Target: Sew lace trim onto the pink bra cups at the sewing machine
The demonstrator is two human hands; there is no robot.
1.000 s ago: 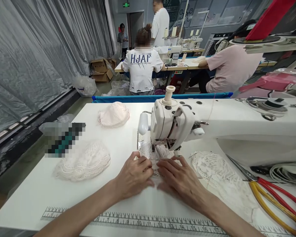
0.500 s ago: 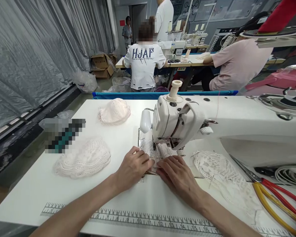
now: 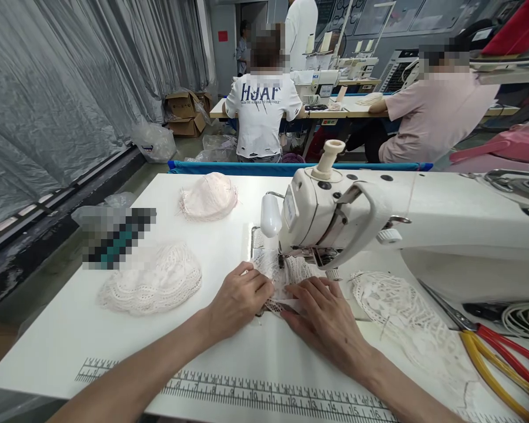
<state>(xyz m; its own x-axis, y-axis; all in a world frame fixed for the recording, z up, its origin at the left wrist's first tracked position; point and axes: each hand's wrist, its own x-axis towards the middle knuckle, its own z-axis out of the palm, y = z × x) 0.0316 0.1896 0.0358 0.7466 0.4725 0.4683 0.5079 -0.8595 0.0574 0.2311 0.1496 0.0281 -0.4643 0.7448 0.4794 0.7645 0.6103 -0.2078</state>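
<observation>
A piece of white lace fabric lies under the needle area of a white sewing machine. My left hand is closed on its left edge, fingers curled and thumb side toward the middle. On the near right side, my right hand presses and pinches the lace with bent fingers. A folded strip of the fabric shows between the two hands. The fingertips of both hands are partly hidden in the cloth.
Left on the table lie a lace piece and a pale pink fabric piece. Right are more lace and scissors with red and yellow handles. A printed ruler runs along the front edge. Several people sit or stand beyond.
The view has shifted slightly. My right hand has drawn a little away from my left, and more of the folded lace shows between them.
</observation>
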